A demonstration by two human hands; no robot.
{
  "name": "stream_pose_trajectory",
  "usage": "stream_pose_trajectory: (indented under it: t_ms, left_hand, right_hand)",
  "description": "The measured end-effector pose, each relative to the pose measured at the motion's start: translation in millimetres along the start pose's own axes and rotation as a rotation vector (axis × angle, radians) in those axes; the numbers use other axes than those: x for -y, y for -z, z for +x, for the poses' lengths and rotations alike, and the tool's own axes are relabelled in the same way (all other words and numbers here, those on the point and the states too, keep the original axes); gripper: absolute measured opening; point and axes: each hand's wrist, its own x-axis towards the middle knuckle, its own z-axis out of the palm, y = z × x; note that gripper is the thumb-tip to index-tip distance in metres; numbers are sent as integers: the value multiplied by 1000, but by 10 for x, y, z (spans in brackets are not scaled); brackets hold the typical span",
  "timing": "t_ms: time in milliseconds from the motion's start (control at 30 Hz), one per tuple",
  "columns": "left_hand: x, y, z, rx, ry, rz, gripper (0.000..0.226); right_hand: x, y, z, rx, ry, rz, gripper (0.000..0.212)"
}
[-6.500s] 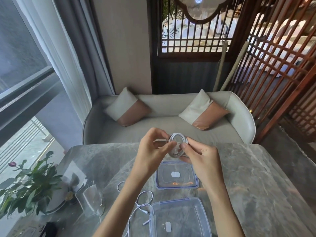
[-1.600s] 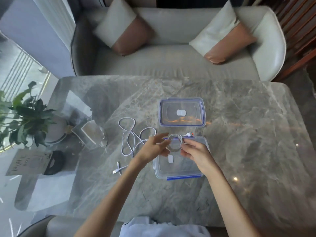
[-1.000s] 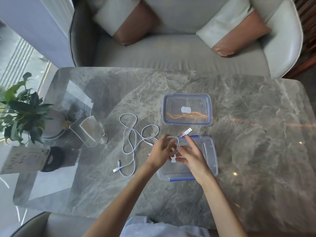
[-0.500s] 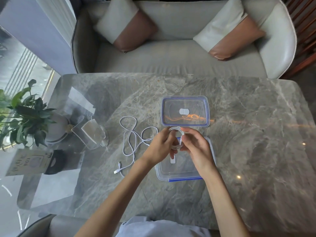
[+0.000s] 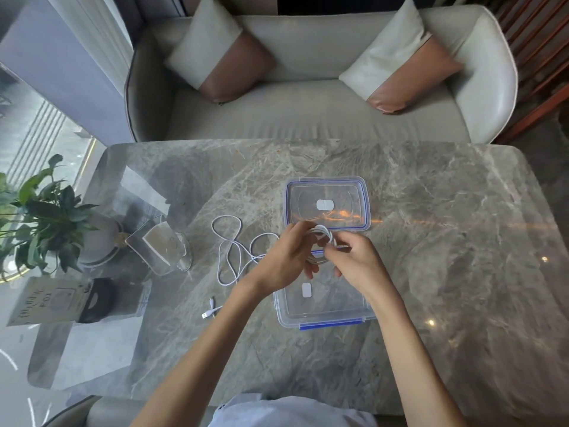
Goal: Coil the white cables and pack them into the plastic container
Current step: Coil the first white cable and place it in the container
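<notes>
A: Where do we find the coil (image 5: 323, 235)?

B: We see it held up between both hands, over the far edge of the box (image 5: 326, 325) and just short of the lid (image 5: 345, 194).

A: How do we read the grip?

B: The left hand (image 5: 284, 257) has its fingers curled round the left side of the coil. The right hand (image 5: 354, 260) pinches the right side between thumb and fingertips. Neither hand is spread flat.

A: Can we tell where the coil's end plug is?

B: No, the fingers cover it.

A: And the box?

B: It stands open on the table (image 5: 446, 241) under the hands, clear, with a blue clip on its near wall. We make out only a small white label on its floor. The lid lies flat just beyond it.

A: What of the loose cable (image 5: 229, 252)?

B: It sprawls in loops on the table left of the box. One plug lies near our left forearm, and its other end runs under the left hand.

A: What else do we note?

B: A plant (image 5: 40, 217) and a clear stand (image 5: 160, 245) are at the table's left. A sofa (image 5: 308, 112) with two cushions (image 5: 215, 53) stands past the far edge.
</notes>
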Motion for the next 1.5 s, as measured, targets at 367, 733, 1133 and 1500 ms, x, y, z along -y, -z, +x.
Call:
stream_pose_trajectory:
  t_ms: [367, 733, 1133, 1500]
  left_hand:
    - [-71, 113, -67, -93, 124, -82, 22]
    - [142, -80, -45, -272, 47, -18, 26]
    - [1294, -223, -146, -493, 412, 313, 21]
    - [1840, -258, -163, -148, 588, 182, 48]
  right_hand:
    - [-87, 150, -30, 152, -122, 134, 21]
    - [-304, -201, -94, -339, 167, -28, 8]
    - [-1386, -543, 302, -110, -440, 320, 31]
    - [-1676, -1134, 805, -87, -574, 228, 31]
